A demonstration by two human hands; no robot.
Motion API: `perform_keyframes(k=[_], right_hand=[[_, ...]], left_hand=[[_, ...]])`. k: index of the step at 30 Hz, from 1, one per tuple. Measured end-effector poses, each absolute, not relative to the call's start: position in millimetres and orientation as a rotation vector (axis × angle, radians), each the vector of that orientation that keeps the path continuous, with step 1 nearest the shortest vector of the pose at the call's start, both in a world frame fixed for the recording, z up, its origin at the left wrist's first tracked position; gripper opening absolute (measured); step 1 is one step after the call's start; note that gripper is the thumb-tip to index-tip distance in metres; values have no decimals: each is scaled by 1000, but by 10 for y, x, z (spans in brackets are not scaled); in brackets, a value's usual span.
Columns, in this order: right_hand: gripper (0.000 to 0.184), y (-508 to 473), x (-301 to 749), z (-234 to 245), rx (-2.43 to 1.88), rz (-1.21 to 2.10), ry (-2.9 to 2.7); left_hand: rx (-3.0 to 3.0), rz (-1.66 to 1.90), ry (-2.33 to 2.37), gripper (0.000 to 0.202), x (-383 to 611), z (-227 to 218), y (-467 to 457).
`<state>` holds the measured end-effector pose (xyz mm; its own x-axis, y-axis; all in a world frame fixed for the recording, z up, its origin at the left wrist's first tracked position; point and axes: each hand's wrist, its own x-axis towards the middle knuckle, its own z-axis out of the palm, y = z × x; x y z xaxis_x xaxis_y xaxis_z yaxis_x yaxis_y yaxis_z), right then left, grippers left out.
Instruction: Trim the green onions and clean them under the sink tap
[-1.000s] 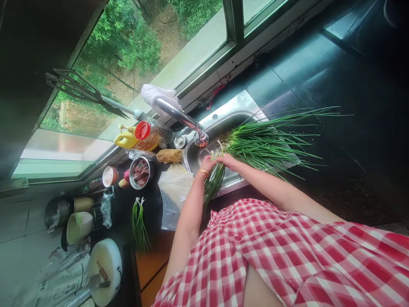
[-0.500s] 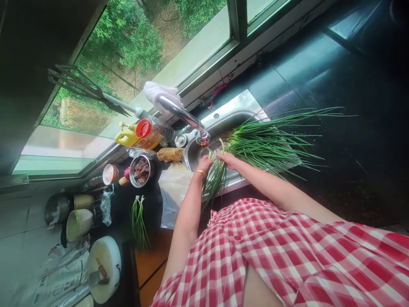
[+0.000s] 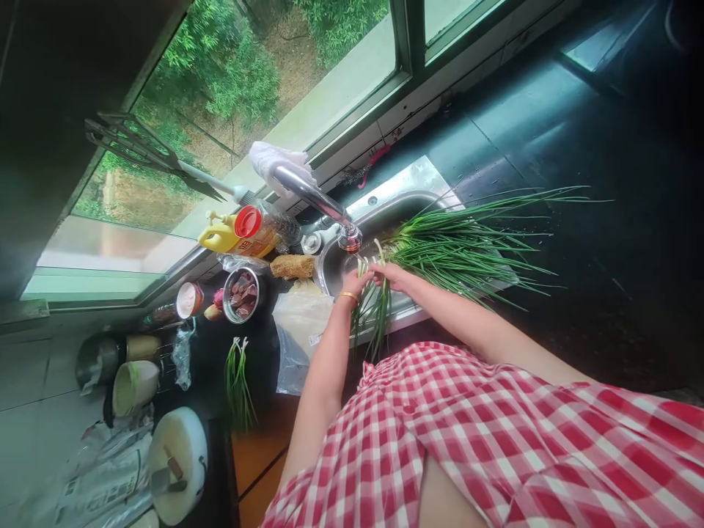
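My left hand (image 3: 355,282) is closed around a few spring onions (image 3: 377,315), their white ends up and green leaves hanging over the sink's front edge. My right hand (image 3: 389,276) pinches spring onion stalks right beside it, the fingers of both hands nearly touching. Both hands are over the near side of the metal sink (image 3: 333,268), just below the chrome faucet (image 3: 313,194). A large heap of spring onions (image 3: 462,246) lies across the sink to the right, leaves reaching onto the dark counter. A small bundle of spring onions (image 3: 239,385) rests on the counter at left.
Left of the sink are a plastic bag (image 3: 300,330), a brown scrubber (image 3: 292,266), a metal bowl of dark meat pieces (image 3: 241,295) and a yellow bottle (image 3: 217,233). Farther left, a cleaver (image 3: 165,480) lies on a round cutting board (image 3: 187,440). A window runs behind.
My hands have come closer together, the left shifting slightly right. The held spring onion leaves have swung a little to the right. The heap stays in place.
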<state>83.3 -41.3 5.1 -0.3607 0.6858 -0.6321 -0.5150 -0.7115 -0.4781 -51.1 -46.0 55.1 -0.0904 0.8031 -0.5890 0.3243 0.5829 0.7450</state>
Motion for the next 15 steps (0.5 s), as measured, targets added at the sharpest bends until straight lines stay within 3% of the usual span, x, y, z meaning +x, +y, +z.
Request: perform_keyframes(k=[4, 10, 15], right_hand=[[15, -460, 802, 55, -1132, 2100, -250], [22, -320, 906, -38, -1203, 2029, -160], [30, -322, 903, 1, -1051, 2176, -92]], left_hand=[[973, 505, 1687, 28, -423, 424, -491], [1006, 379, 1576, 26, -549, 491, -524], [994, 461, 1650, 28, -560, 525, -491]])
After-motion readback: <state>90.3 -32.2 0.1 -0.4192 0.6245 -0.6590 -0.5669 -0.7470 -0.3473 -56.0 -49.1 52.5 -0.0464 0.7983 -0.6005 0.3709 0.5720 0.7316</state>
